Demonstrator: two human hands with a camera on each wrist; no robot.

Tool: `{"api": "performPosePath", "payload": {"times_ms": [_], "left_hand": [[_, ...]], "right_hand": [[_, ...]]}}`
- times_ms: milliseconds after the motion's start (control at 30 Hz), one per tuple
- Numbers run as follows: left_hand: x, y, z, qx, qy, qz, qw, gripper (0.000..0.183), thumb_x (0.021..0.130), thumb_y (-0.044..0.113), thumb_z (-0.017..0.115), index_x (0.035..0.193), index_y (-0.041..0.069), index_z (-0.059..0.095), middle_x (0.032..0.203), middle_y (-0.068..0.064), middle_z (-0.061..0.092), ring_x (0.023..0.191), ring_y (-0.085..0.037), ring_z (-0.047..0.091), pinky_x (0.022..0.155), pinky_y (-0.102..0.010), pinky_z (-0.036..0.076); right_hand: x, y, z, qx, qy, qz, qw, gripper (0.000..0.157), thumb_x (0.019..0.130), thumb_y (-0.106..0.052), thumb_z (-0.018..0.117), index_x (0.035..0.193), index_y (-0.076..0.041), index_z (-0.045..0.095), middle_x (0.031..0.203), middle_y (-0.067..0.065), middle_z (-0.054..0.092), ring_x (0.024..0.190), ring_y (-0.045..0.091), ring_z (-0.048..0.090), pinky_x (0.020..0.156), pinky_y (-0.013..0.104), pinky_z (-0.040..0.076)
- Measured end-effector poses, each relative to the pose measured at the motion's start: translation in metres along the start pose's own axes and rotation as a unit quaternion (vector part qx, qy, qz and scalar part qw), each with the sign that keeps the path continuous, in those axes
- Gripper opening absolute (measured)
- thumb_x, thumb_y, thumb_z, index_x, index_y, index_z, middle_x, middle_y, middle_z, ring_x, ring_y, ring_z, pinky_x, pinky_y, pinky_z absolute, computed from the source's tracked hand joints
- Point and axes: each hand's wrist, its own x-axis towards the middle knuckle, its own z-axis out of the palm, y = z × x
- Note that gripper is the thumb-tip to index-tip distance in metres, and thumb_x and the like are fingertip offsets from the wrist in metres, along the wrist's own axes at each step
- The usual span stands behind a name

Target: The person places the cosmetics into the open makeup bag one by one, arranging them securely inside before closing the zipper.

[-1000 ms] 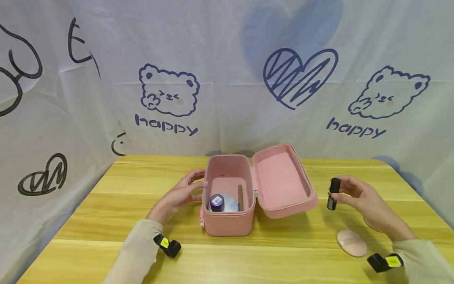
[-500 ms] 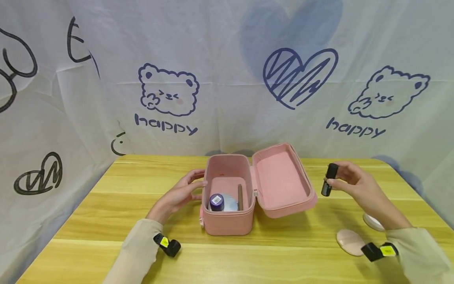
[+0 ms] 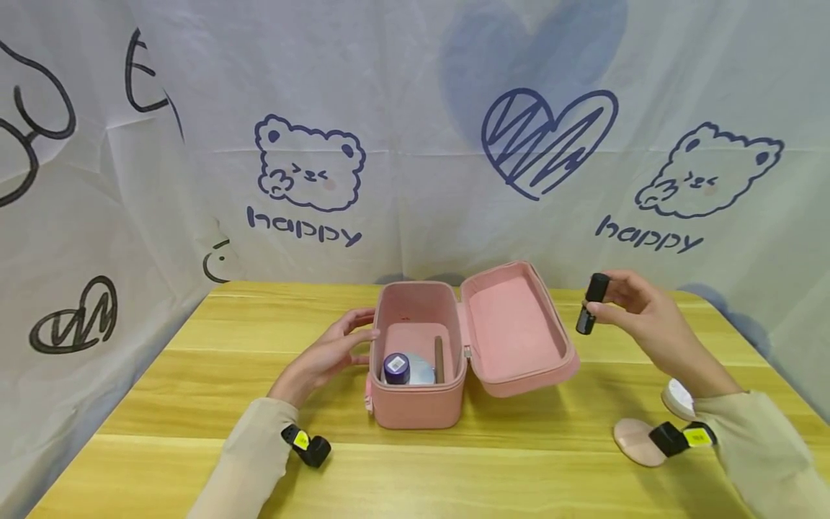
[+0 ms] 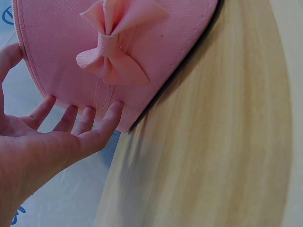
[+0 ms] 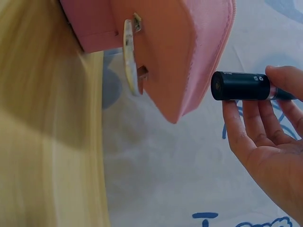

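Note:
A pink vanity case (image 3: 418, 409) stands on the table with its lid (image 3: 515, 324) swung out to the right. My left hand (image 3: 333, 353) rests against its left side; in the left wrist view, spread fingertips touch the wall beside a pink bow (image 4: 109, 52), and the thumb lies at the zipped rim. Inside the case are a purple-capped container (image 3: 397, 370), a pale bluish round item (image 3: 421, 372) and a slim brown stick (image 3: 439, 360). My right hand (image 3: 638, 310) pinches a black lipstick tube (image 5: 241, 86) between thumb and fingers, raised to the right of the lid.
On the wooden table (image 3: 519, 468), a beige powder puff (image 3: 635, 441) and a white round item (image 3: 678, 398) lie below my right forearm, partly hidden by it and the wrist camera. A printed curtain (image 3: 428, 144) hangs behind the table. A handle (image 5: 129, 56) projects from the lid's outside.
My right hand has moved up, away from the table's front and slightly left with the lipstick tube, uncovering the white round item. My left hand and the case have stayed in place.

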Motion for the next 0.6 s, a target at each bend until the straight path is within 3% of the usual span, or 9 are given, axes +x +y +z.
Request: {"api": "performPosePath", "payload": {"times_ms": [333, 600], "left_hand": [[0.002, 0.001, 0.002, -0.002, -0.006, 0.002, 1.0000, 0.060, 0.098, 0.018, 0.055, 0.148, 0.004, 0.025, 0.152, -0.018, 0.022, 0.133, -0.039, 0.033, 0.095, -0.047, 0.048], [0.001, 0.001, 0.001, 0.004, 0.004, 0.000, 1.0000, 0.061, 0.098, 0.019, 0.056, 0.149, 0.004, 0.025, 0.152, -0.018, 0.022, 0.132, -0.038, 0.035, 0.095, -0.046, 0.048]], "right_hand": [[0.010, -0.015, -0.003, -0.031, -0.002, 0.002, 1.000, 0.041, 0.093, -0.018, 0.066, 0.130, -0.010, 0.050, 0.107, -0.006, 0.063, 0.097, 0.006, 0.060, 0.080, 0.014, 0.048], [0.024, -0.029, 0.003, -0.004, -0.009, -0.012, 1.000, 0.042, 0.092, -0.014, 0.067, 0.129, -0.004, 0.049, 0.106, -0.005, 0.062, 0.096, 0.007, 0.060, 0.079, 0.016, 0.050]]}}
